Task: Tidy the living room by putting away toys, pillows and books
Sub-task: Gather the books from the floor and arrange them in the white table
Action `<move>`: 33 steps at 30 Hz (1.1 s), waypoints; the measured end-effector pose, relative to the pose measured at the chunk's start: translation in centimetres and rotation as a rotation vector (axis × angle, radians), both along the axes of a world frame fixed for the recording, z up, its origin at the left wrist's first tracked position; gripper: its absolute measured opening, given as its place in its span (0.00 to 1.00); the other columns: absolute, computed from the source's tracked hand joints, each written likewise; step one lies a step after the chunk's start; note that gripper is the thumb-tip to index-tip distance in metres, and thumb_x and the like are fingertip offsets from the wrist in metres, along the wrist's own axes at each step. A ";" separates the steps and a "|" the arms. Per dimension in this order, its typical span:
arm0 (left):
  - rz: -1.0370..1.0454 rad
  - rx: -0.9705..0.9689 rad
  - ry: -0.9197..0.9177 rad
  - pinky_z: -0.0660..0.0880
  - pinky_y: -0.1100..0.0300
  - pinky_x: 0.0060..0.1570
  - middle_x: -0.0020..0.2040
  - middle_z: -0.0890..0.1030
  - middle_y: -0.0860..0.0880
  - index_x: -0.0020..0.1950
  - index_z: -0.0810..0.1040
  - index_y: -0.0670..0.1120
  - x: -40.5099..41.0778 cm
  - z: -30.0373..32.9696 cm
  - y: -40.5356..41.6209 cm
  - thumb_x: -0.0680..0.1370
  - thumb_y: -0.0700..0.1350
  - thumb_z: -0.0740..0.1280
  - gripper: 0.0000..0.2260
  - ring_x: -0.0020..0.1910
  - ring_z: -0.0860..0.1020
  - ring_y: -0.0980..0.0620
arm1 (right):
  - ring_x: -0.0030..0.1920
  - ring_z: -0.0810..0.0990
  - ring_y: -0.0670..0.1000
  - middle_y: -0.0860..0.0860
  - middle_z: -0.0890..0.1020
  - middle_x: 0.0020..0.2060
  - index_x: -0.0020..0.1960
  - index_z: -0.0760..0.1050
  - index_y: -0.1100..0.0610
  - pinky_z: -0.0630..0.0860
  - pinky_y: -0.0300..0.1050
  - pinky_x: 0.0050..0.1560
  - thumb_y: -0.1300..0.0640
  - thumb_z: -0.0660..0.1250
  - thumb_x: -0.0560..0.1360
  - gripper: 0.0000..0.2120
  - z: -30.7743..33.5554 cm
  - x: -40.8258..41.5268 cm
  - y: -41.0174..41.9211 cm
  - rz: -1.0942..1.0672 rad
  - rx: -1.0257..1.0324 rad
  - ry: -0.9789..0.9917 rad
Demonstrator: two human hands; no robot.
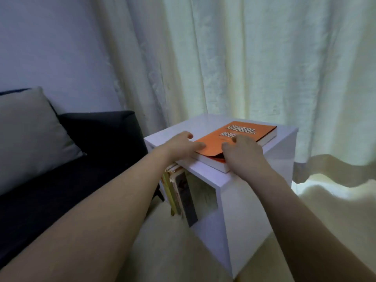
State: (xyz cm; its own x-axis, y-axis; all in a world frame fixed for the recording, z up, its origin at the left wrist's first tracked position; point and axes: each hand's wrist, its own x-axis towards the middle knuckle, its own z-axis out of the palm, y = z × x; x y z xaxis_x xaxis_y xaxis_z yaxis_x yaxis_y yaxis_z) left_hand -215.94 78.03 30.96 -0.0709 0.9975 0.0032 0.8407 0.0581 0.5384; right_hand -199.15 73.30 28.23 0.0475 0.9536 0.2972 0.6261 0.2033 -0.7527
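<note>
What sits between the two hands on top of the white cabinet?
The near corner of the orange book, between left hand and right hand, in the head view.

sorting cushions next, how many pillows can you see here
1. A grey fabric pillow leans against the back of the dark sofa at left. More may sit out of view beyond the picture's left edge.

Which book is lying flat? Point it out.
The orange book on top of the white cabinet, under both hands. The other books stand upright inside it.
</note>
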 end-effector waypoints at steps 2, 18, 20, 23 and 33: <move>0.030 -0.147 0.031 0.67 0.54 0.62 0.72 0.69 0.47 0.74 0.64 0.45 2.0 0.0 0.5 0.72 0.66 0.68 0.38 0.64 0.71 0.47 | 0.54 0.76 0.70 0.67 0.78 0.52 0.49 0.81 0.62 0.73 0.65 0.58 0.61 0.74 0.67 0.11 -2.1 0.4 0.7 0.099 0.005 -0.078; -0.041 -0.111 -1.051 0.79 0.50 0.53 0.58 0.82 0.43 0.67 0.72 0.48 -2.3 -2.6 -8.3 0.61 0.46 0.81 0.36 0.54 0.82 0.44 | 0.44 0.73 0.43 0.45 0.70 0.59 0.78 0.49 0.49 0.73 0.37 0.40 0.60 0.55 0.82 0.28 0.4 0.3 -2.3 0.200 -0.179 0.796; -0.048 -0.046 -1.200 0.81 0.52 0.46 0.56 0.83 0.42 0.67 0.71 0.48 -3.8 -4.4 -9.6 0.53 0.47 0.85 0.45 0.51 0.83 0.44 | 0.45 0.73 0.43 0.44 0.69 0.59 0.77 0.49 0.49 0.75 0.41 0.44 0.53 0.57 0.82 0.27 0.1 -1.6 -2.5 0.256 -0.175 0.749; -0.051 -0.014 -1.293 0.82 0.52 0.42 0.57 0.83 0.41 0.67 0.72 0.46 -5.5 -6.2 -10.9 0.50 0.46 0.85 0.47 0.50 0.83 0.43 | 0.49 0.79 0.49 0.47 0.78 0.54 0.62 0.67 0.47 0.78 0.54 0.55 0.51 0.55 0.82 0.09 -0.9 -4.5 -2.5 0.285 -0.095 0.511; 0.269 0.399 -1.261 0.81 0.45 0.45 0.58 0.82 0.46 0.70 0.67 0.57 -13.1 -6.3 -10.1 0.78 0.39 0.66 0.24 0.53 0.83 0.43 | 0.58 0.79 0.47 0.44 0.78 0.59 0.68 0.66 0.40 0.79 0.54 0.56 0.46 0.54 0.82 0.15 -8.0 -11.9 -2.7 0.517 -0.091 0.443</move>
